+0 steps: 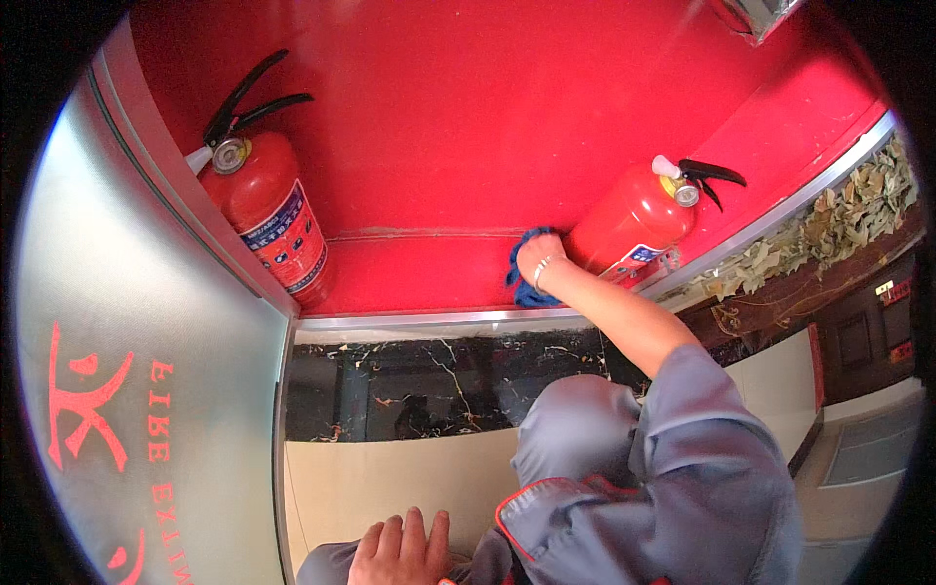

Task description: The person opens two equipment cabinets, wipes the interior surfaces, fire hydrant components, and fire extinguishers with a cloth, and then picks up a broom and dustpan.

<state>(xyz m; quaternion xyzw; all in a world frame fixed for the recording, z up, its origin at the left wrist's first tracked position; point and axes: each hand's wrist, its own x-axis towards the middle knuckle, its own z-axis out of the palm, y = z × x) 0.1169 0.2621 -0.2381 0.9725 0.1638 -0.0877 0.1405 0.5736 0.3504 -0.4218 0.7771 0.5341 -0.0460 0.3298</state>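
Observation:
My right hand (540, 257) presses a blue cloth (537, 296) against the floor of a red cabinet (424, 270), close to the base of a red fire extinguisher (632, 219). That extinguisher stands at the right, with a black lever handle, a round gauge and a white part at its top. A second red fire extinguisher (270, 197) stands at the left inside the cabinet, partly covered by the door frame. My left hand (406, 548) rests on my left knee, holding nothing, its fingers slightly apart.
The frosted glass door (168, 292), bearing red lettering, swings out at the left. A metal sill (439, 320) edges the cabinet's front, above a black marble strip (439, 387) and a beige tiled floor (351, 475). Dry leaves (826, 227) hang beyond the right edge.

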